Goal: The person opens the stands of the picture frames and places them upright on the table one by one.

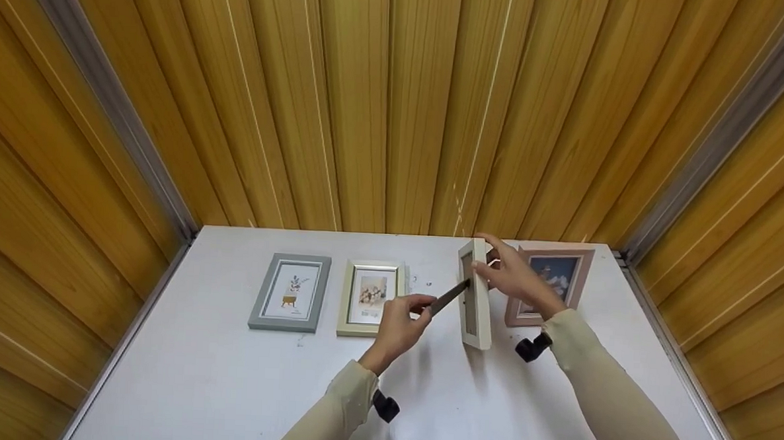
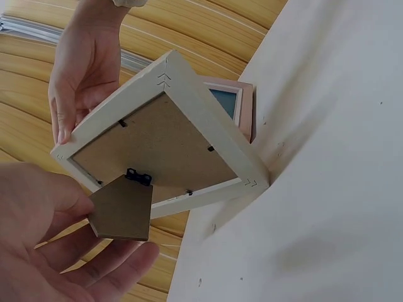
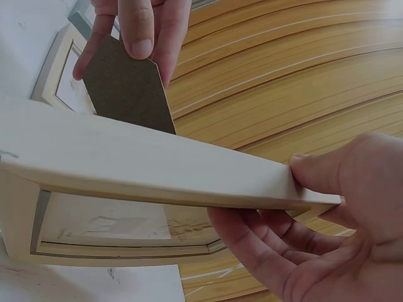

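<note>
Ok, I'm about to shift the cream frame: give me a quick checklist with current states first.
1. Right hand grips the cream frame: ok.
2. Left hand pinches the stand leg: ok.
3. Stand leg joined to the back panel at the black hinge: ok.
4. Stand leg swung out from the back panel: ok.
5. Cream frame's lower edge resting on the table: cannot tell.
6. Pale yellow frame apart from the cream frame: ok.
</note>
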The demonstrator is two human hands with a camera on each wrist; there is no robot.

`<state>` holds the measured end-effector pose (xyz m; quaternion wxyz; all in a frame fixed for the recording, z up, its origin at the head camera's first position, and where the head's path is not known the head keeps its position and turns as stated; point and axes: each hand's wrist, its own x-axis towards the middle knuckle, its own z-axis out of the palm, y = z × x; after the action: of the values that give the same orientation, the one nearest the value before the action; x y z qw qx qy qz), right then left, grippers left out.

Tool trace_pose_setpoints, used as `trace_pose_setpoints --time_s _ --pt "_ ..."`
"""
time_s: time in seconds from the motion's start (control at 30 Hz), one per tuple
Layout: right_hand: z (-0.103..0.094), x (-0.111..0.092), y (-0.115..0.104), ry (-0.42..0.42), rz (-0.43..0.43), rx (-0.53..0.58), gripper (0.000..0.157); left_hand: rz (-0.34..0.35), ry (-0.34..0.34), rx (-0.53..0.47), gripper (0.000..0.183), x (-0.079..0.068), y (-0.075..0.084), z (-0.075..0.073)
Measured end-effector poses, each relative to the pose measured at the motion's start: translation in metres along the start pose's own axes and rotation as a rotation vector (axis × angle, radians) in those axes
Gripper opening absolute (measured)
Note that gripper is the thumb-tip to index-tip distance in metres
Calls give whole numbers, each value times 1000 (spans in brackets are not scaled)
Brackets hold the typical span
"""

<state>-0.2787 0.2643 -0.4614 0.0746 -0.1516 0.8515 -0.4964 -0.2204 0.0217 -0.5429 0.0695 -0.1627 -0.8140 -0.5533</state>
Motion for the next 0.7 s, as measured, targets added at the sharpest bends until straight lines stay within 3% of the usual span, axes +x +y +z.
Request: trace_pose_setpoints --time_s 0.37,0.6,0.7 --pt "-2 0 1 21 22 6 62 26 23 -16 23 0 7 6" --pt "-5 1 -5 37 10 49 61 189 202 200 28 -1 28 18" --pt "-7 2 -8 36 3 50 60 246 239 251 28 -3 40 25"
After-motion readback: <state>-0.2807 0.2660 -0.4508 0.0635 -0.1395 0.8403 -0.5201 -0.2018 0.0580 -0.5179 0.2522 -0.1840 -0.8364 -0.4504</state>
